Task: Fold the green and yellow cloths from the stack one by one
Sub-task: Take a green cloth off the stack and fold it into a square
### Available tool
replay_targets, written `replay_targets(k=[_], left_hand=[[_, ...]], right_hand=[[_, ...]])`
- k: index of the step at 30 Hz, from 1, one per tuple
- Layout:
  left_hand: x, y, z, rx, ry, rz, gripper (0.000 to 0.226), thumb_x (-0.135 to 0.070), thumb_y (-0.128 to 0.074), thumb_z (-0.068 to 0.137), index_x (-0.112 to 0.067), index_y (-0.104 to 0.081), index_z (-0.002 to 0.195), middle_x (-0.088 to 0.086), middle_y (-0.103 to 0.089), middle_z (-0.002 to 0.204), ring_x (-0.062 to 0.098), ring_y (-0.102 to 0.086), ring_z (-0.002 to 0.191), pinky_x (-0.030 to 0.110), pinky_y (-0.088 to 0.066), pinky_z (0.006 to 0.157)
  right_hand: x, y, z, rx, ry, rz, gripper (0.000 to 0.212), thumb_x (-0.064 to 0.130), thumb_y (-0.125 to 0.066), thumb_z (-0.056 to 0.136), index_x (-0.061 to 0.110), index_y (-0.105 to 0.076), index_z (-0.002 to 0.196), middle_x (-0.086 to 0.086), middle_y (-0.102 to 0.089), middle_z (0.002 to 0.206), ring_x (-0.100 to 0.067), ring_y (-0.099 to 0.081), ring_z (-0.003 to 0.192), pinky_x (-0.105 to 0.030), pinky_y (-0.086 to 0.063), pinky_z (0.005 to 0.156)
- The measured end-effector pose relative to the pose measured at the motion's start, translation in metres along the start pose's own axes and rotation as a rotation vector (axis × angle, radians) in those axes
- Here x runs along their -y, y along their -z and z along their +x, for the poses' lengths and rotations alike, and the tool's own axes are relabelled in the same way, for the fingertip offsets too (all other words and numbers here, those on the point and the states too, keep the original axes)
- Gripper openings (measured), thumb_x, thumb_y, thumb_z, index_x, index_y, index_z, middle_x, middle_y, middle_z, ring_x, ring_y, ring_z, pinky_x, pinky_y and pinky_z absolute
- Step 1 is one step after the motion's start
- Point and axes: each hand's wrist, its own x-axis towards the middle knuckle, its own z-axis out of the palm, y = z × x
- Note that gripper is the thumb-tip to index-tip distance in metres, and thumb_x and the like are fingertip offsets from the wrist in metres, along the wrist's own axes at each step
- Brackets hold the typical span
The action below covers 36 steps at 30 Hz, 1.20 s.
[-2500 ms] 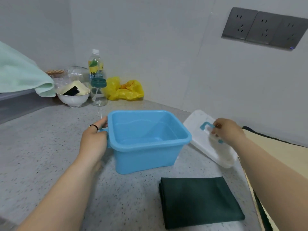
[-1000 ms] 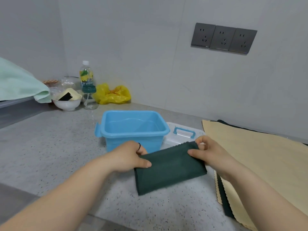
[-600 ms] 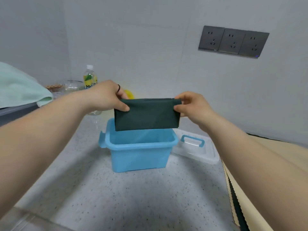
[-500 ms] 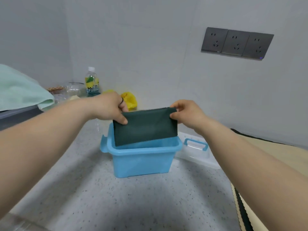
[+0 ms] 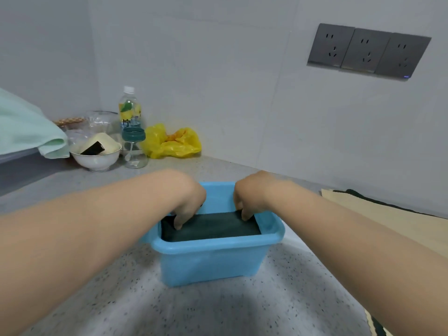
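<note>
A: Start at the fingers. What have they got?

B: Both hands reach down into the blue bin. The left hand has its fingers curled downward, tips pressing on the left end of the folded green cloth. The right hand does the same at the cloth's far right corner. Whether either hand pinches the fabric or only presses on it, I cannot tell; the fingertips sit on top and the thumbs are hidden.

A: And the cloth itself?

B: Inside the bin, lying flat and low, spanning it nearly wall to wall. The near rim hides its front edge.

A: What surrounds the bin?

B: It stands on a grey speckled counter. To the right lies the yellow cloth, spread out, with a dark edge of another cloth showing beneath it at the back. Both forearms cross the foreground and cover much of the counter.

A: Further back?

B: In the left corner, well apart from the bin: a white bowl, a drink bottle with a small glass jar in front of it, and a crumpled yellow plastic bag against the wall. A pale green towel hangs over a ledge at far left. Three grey wall sockets sit high on the right wall.
</note>
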Motion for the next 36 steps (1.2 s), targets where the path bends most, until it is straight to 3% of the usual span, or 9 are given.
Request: replay_targets(k=[4, 7, 11, 17, 21, 25, 29, 33, 36], left_hand=[[-0.002, -0.014, 0.016, 0.104, -0.02, 0.007, 0.019, -0.022, -0.069, 0.079, -0.01, -0.06, 0.09, 0.007, -0.063, 0.084, 0.021, -0.055, 0.082, 0.033, -0.047, 0.078], [-0.005, -0.021, 0.019, 0.145, -0.011, 0.038, 0.02, -0.022, -0.068, 0.08, -0.008, -0.063, 0.094, 0.001, -0.06, 0.073, 0.018, -0.053, 0.077, 0.027, -0.043, 0.072], [-0.005, -0.019, 0.015, 0.017, -0.066, 0.012, 0.043, -0.025, -0.071, 0.076, -0.009, -0.059, 0.115, 0.004, -0.064, 0.112, 0.023, -0.059, 0.101, 0.025, -0.039, 0.069], [-0.003, -0.022, 0.014, -0.06, -0.179, -0.149, 0.027, -0.021, -0.072, 0.074, -0.022, -0.046, 0.074, -0.009, -0.045, 0.073, 0.013, -0.045, 0.072, 0.024, -0.037, 0.059], [-0.007, -0.033, 0.014, 0.051, -0.196, -0.139, 0.024, -0.016, -0.063, 0.082, -0.018, -0.061, 0.105, -0.007, -0.056, 0.089, 0.018, -0.052, 0.093, 0.026, -0.042, 0.083], [-0.006, -0.029, 0.01, 0.099, -0.184, -0.188, 0.025, -0.021, -0.051, 0.089, -0.02, -0.063, 0.111, -0.002, -0.064, 0.112, 0.012, -0.05, 0.088, 0.022, -0.04, 0.079], [-0.002, -0.03, 0.0, 0.108, -0.129, -0.252, 0.035, -0.042, -0.036, 0.096, -0.017, -0.06, 0.097, -0.005, -0.062, 0.083, 0.013, -0.05, 0.081, 0.022, -0.037, 0.071], [0.012, -0.032, -0.023, -0.068, -0.156, -0.592, 0.052, -0.053, -0.024, 0.092, -0.02, -0.063, 0.106, -0.003, -0.067, 0.103, 0.008, -0.059, 0.083, 0.017, -0.04, 0.078], [0.014, -0.034, -0.053, -0.216, -0.323, -0.827, 0.058, -0.071, -0.026, 0.065, -0.039, -0.058, 0.101, -0.019, -0.065, 0.104, -0.007, -0.06, 0.091, 0.008, -0.043, 0.083]], right_hand=[[0.017, -0.014, 0.01, -0.017, 0.134, -0.243, 0.007, 0.025, -0.056, 0.087, 0.019, -0.053, 0.085, 0.005, -0.042, 0.066, -0.013, -0.039, 0.057, -0.022, -0.024, 0.049], [0.02, -0.022, 0.016, -0.03, 0.16, -0.198, 0.018, 0.016, -0.053, 0.088, 0.014, -0.047, 0.072, 0.003, -0.043, 0.069, -0.017, -0.045, 0.062, -0.022, -0.029, 0.049], [0.012, -0.013, 0.013, -0.039, 0.194, 0.155, 0.021, 0.016, -0.062, 0.084, 0.013, -0.062, 0.105, 0.002, -0.06, 0.097, -0.017, -0.054, 0.087, -0.022, -0.038, 0.063], [0.023, -0.021, 0.019, 0.306, 0.254, 0.309, 0.019, 0.011, -0.062, 0.081, 0.011, -0.066, 0.1, -0.003, -0.062, 0.092, -0.017, -0.055, 0.084, -0.026, -0.045, 0.075], [0.027, -0.023, 0.022, 0.294, 0.245, 0.288, 0.019, 0.011, -0.061, 0.083, 0.013, -0.066, 0.101, 0.003, -0.059, 0.088, -0.015, -0.053, 0.083, -0.024, -0.043, 0.071], [-0.001, -0.009, 0.001, -0.087, 0.165, 0.649, 0.018, 0.009, -0.058, 0.085, 0.013, -0.068, 0.099, 0.009, -0.058, 0.081, -0.003, -0.052, 0.071, -0.011, -0.04, 0.066], [-0.046, -0.034, -0.033, -0.716, -0.125, 1.004, 0.018, 0.009, -0.051, 0.088, 0.024, -0.06, 0.083, 0.009, -0.062, 0.074, -0.006, -0.055, 0.075, -0.012, -0.037, 0.06], [-0.066, -0.11, -0.054, -0.419, -0.376, 0.861, 0.015, 0.021, -0.048, 0.093, 0.02, -0.063, 0.097, 0.001, -0.063, 0.108, -0.016, -0.056, 0.099, -0.02, -0.036, 0.076], [-0.065, -0.144, -0.063, -0.238, -0.397, 0.743, 0.027, 0.029, -0.051, 0.091, 0.027, -0.057, 0.118, 0.006, -0.051, 0.134, -0.015, -0.047, 0.12, -0.026, -0.036, 0.099]])
